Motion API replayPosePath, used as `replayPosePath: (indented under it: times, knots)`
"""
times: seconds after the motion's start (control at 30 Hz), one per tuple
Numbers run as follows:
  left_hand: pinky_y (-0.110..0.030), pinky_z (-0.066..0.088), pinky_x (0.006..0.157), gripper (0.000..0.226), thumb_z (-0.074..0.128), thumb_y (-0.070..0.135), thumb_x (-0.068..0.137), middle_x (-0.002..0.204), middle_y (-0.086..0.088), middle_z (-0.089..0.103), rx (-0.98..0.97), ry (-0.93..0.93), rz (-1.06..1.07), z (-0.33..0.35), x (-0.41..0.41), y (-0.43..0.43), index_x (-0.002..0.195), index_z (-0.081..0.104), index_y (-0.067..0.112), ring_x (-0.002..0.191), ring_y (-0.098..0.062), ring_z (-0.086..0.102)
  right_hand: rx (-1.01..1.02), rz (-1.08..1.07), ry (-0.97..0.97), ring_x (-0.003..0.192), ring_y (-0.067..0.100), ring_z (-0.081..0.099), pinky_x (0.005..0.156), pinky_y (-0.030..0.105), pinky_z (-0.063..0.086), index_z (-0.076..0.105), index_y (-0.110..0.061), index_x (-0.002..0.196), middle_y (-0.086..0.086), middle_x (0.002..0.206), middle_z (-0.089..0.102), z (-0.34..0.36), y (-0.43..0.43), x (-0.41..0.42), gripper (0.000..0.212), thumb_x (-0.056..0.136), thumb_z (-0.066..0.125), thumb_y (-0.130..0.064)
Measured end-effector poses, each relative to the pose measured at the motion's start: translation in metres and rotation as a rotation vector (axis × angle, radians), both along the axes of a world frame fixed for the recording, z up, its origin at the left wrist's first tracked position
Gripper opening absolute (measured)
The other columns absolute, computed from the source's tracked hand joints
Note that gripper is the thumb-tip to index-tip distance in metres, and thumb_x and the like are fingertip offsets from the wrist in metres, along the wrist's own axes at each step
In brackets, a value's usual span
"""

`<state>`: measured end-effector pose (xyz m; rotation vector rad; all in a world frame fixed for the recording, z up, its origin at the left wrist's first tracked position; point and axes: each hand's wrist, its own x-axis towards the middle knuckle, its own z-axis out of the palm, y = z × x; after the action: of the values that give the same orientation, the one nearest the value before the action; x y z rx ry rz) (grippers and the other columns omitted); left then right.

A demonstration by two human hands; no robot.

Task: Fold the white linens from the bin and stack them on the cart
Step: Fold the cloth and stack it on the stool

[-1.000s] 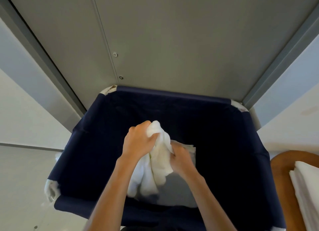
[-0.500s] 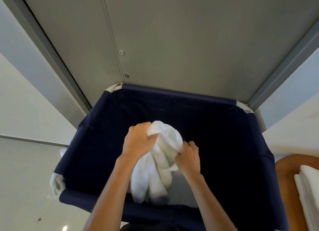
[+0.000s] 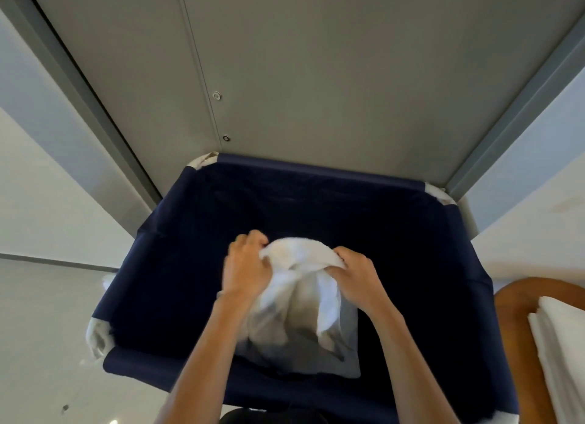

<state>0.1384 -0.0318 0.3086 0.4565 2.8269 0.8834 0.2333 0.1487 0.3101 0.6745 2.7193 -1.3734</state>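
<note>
A crumpled white linen (image 3: 300, 274) hangs over the open navy fabric bin (image 3: 177, 265), its top pinched between the left hand (image 3: 247, 271) and right hand (image 3: 357, 281). A folded white stack (image 3: 563, 344) lies on the brown cart (image 3: 512, 309), right of the bin.

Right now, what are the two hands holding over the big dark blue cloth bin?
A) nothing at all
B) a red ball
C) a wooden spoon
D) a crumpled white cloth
D: the left hand and the right hand both grip a crumpled white cloth above the dark blue fabric bin.
</note>
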Motion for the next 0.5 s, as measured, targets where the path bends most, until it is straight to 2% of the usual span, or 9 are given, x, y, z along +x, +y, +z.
replayPosePath:
  times: [0.07, 0.13, 0.27, 0.33, 0.43, 0.5]
  knots:
    - [-0.028, 0.049, 0.082, 0.018, 0.066, 0.011, 0.084, 0.1, 0.003, 0.059, 0.124, -0.172, -0.252, 0.005, 0.013, 0.015, 0.096, 0.056, 0.02, 0.093, -0.014, 0.056, -0.004, 0.042, -0.001, 0.069, 0.006, 0.058, 0.057, 0.014, 0.042, 0.061, -0.024, 0.079, -0.01, 0.073, 0.062, 0.001, -0.009, -0.002, 0.012, 0.088, 0.059, -0.015]
    - [-0.026, 0.05, 0.081, 0.015, 0.067, 0.01, 0.082, 0.095, 0.004, 0.062, 0.12, -0.262, -0.395, 0.007, 0.022, 0.023, 0.092, 0.057, 0.016, 0.09, -0.011, 0.058, -0.019, 0.054, -0.001, 0.067, 0.004, 0.056, 0.057, 0.01, 0.041, 0.059, -0.026, 0.076, -0.011, 0.072, 0.06, 0.001, -0.014, 0.0, 0.016, 0.088, 0.06, -0.015]
    - [-0.026, 0.052, 0.076, 0.02, 0.072, 0.021, 0.081, 0.087, 0.004, 0.061, 0.128, -0.25, -0.384, -0.005, 0.027, 0.024, 0.087, 0.054, 0.015, 0.082, -0.013, 0.058, -0.095, 0.005, 0.02, 0.068, 0.008, 0.056, 0.059, 0.013, 0.042, 0.064, -0.011, 0.086, 0.001, 0.079, 0.066, 0.003, -0.01, 0.004, 0.005, 0.087, 0.061, -0.014]
    - [-0.024, 0.051, 0.078, 0.023, 0.071, 0.026, 0.084, 0.094, 0.006, 0.059, 0.159, -0.203, -0.364, -0.012, 0.029, 0.027, 0.093, 0.052, 0.017, 0.086, -0.01, 0.057, -0.084, 0.041, 0.014, 0.074, 0.01, 0.06, 0.063, 0.016, 0.044, 0.065, -0.013, 0.092, -0.001, 0.083, 0.066, 0.006, -0.005, 0.003, 0.008, 0.09, 0.059, -0.018]
    - [-0.023, 0.047, 0.089, 0.024, 0.063, 0.027, 0.092, 0.112, 0.011, 0.055, 0.207, -0.215, -0.382, -0.013, 0.029, 0.032, 0.112, 0.051, 0.023, 0.103, -0.005, 0.053, -0.089, 0.099, 0.004, 0.072, 0.008, 0.059, 0.062, 0.015, 0.045, 0.065, -0.018, 0.089, -0.005, 0.08, 0.064, 0.006, 0.0, 0.004, 0.011, 0.094, 0.056, -0.022]
    - [-0.022, 0.048, 0.089, 0.016, 0.056, 0.027, 0.097, 0.109, 0.01, 0.06, 0.244, -0.278, -0.386, -0.011, 0.029, 0.034, 0.112, 0.054, 0.022, 0.103, -0.005, 0.056, -0.14, 0.084, 0.019, 0.071, 0.004, 0.06, 0.063, 0.014, 0.046, 0.066, -0.02, 0.088, -0.007, 0.079, 0.065, 0.006, 0.002, 0.008, 0.012, 0.094, 0.056, -0.017]
